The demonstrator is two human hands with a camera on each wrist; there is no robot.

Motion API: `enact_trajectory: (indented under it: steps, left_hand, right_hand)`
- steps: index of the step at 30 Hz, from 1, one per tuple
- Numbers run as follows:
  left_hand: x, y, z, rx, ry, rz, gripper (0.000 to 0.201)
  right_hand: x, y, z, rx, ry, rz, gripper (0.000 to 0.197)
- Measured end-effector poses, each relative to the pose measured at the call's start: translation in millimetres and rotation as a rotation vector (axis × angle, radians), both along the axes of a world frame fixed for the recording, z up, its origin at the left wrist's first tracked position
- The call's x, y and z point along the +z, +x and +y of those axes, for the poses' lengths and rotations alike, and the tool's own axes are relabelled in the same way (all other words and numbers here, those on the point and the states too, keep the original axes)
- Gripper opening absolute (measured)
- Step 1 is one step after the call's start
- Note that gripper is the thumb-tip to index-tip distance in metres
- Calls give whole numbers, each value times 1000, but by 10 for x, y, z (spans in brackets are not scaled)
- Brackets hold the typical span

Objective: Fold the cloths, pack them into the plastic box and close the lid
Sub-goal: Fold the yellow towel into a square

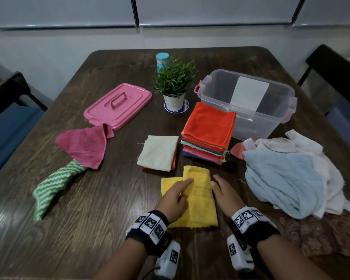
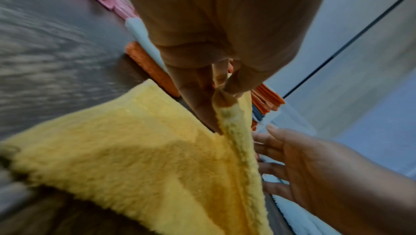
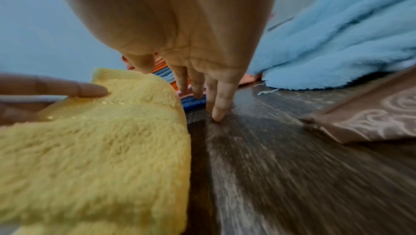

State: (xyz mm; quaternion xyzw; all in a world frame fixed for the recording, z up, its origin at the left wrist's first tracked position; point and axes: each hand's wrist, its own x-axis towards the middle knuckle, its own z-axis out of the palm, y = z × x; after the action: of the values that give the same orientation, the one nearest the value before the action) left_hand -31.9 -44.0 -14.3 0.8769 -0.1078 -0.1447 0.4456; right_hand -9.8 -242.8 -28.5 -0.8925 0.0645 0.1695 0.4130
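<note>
The dark wooden counter [image 1: 113, 209] stands before a pale wall. At your far left lies a green striped cloth [image 1: 53, 188], and a magenta cloth [image 1: 83, 146] overlaps its upper end. Behind them the pink lid [image 1: 117, 106] lies flat, away from the box. In the middle a small plant [image 1: 175, 83] stands in front of a teal bottle [image 1: 162, 59]. Nearer to you a folded white cloth [image 1: 159, 152] lies on an orange one, and just beside it is a tall stack [image 1: 208, 132] of folded cloths with a red one on top. The yellow cloth [image 1: 192, 197] lies partly folded at the near edge. Your left hand [image 1: 175, 197] pinches its folded edge between thumb and fingers. Your right hand [image 1: 225, 193] is relaxed with straight fingers, beside the cloth's right edge, fingertips on the counter. The clear box [image 1: 249, 104] stands open behind the stack. At your right is an unfolded pile with a blue cloth [image 1: 285, 180] on top.
</note>
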Motion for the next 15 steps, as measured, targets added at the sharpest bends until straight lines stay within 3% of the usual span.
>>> enact_trajectory:
  steps: [11,15]
  left_hand:
    - [-300,-75,421,87,159,207,69]
    - [-381,-91,473,105,167,246,74]
  right_hand:
    - [-103,-121,303,566,-546,-119,68]
    - [-205,-138,326,724,-639,-118,92]
